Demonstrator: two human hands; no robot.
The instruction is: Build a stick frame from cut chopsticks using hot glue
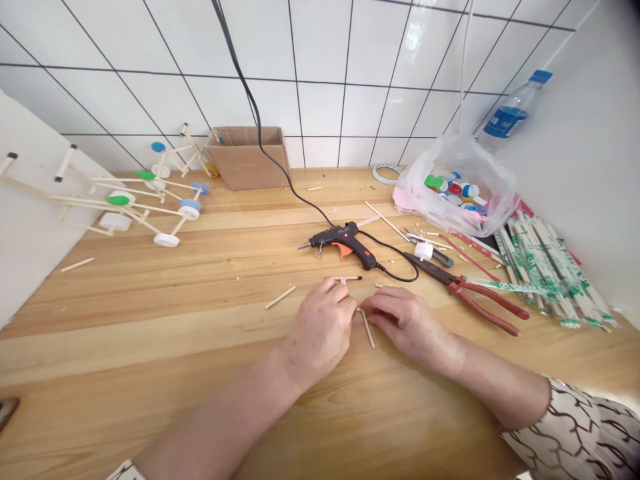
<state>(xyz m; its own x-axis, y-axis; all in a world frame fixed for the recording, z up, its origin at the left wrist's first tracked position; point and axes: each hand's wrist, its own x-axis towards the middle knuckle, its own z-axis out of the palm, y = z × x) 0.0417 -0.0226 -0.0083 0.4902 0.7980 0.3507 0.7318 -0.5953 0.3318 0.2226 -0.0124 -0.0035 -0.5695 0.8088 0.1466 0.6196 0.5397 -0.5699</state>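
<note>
My left hand (325, 327) is closed, its fingers curled over a small piece made of thin wooden sticks. Past its fingertips shows a crosswise stick with a black tip (353, 278). My right hand (407, 327) is pinched close beside it, at the upper end of a short wooden stick (369, 330) that slants down toward me; the fingers hide the exact contact. Beyond both hands lies a black hot glue gun (345, 241) with an orange trigger, its nozzle pointing left. A loose short stick (281, 297) rests left of my left hand.
Stick models with bottle-cap wheels (145, 207) stand at left, near a cardboard box (250, 160). To the right are red-handled pliers (480, 300), a bag of bottle caps (457, 187), wrapped chopsticks (555, 267), a tape roll (387, 174) and a bottle (515, 113).
</note>
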